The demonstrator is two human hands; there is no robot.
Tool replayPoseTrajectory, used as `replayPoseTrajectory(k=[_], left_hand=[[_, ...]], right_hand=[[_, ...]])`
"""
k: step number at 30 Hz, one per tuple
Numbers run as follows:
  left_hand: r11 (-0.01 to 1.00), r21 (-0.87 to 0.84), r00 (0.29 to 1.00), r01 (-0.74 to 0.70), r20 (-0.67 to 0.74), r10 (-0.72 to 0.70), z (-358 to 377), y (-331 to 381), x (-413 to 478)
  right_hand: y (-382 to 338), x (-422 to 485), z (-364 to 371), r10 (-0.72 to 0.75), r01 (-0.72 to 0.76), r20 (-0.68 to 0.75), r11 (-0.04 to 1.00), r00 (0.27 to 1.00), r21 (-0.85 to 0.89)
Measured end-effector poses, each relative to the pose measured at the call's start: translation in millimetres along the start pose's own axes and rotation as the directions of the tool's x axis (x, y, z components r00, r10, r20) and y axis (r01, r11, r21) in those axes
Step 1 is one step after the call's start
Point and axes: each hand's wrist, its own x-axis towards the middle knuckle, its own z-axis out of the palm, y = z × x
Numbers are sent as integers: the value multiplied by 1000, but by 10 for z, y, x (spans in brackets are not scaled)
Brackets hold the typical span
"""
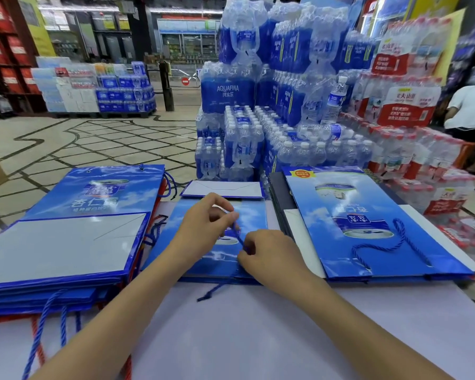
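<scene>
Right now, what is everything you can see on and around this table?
middle bag: one, blue, flat at the table's centre, under the hands
blue cord: one, blue, over the middle bag, between both hands
left stack of bags: several, blue with grey flap, table's left side
right stack of bags: several, blue, table's right side, cord handle lying on top
table: one, pale lilac, foreground
blue-labelled water packs: many, clear and blue, stacked beyond the table
red-labelled water packs: many, clear and red, right of those
person: one, white top, far right edge
left hand: pinches the cord's upper part
right hand: pinches the cord lower down
</scene>
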Motion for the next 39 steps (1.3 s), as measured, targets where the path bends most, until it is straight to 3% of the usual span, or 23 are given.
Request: replayPoseTrajectory(k=[2,4,7,9,10,11,14,15,17,30,32,35,39], left_hand=[[996,84,988,14,-154,-1,-44,-105,18],[946,316,971,77,-241,1,-107,-211,12],[597,789,985,143,-170,-11,-123,-309,-57],[428,894,990,134,-143,-11,-117,-258,-95],[411,908,994,78,-101,35,-117,-251,-91],[436,900,996,-23,-19,93,-129,-250,-86],[730,614,945,-300,299,137,-145,-216,-133],[768,539,909,-344,397,128,-121,-203,-169],[740,535,866,-407,485,126,-68,-202,-202],[659,741,970,-130,233,-71,-226,-229,-176],[619,774,975,-131,214,-62,-214,-198,-196],[571,780,954,-256,299,19,-197,-182,-213],[743,582,910,-330,405,87,-70,-146,-263]], right_hand=[[62,19,-49,38,-38,8,999,999,1],[127,33,-93,50,-50,15,999,999,0],[197,45,-137,43,-44,34,999,998,23],[213,58,-143,38,-39,28,999,999,29],[217,64,-141,37,-38,23,999,999,28],[221,65,-134,37,-37,20,999,999,32],[222,87,-101,43,-43,16,998,999,51],[226,92,-94,43,-44,17,997,999,58],[229,91,-94,32,-33,27,998,999,58],[256,48,-160,-55,57,111,998,992,-12],[270,47,-165,-78,83,119,996,990,-38],[271,52,-146,-85,90,99,995,991,-45],[277,53,-129,-79,82,62,996,995,-39]])
